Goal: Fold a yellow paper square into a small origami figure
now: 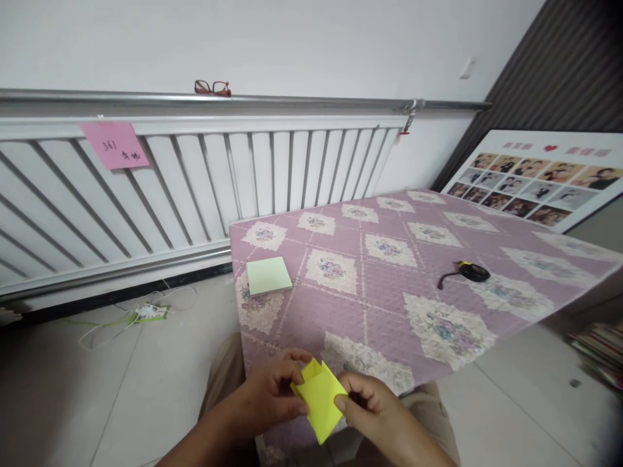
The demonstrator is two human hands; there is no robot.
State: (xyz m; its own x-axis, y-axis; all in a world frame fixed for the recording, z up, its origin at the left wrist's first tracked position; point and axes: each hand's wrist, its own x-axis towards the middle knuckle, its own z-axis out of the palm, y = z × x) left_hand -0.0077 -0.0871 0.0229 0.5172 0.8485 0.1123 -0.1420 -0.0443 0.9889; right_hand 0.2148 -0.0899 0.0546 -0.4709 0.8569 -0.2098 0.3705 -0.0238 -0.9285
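A folded sheet of yellow paper is between my two hands, low in the head view and over the near edge of the table. Its top parts into pointed flaps and its lower end comes to a point. My left hand pinches the paper's left side, thumb in front and a finger at the upper flap. On the right edge, my right hand grips it with the thumb on the front face; the other fingers are curled and partly hidden behind. A pale green pad of paper squares lies on the table at the left.
A purple floral cloth covers the table. On it, toward the right, lies a small black object with a strap. Behind are a white radiator and a pipe carrying glasses. A power strip with cables sits on the floor.
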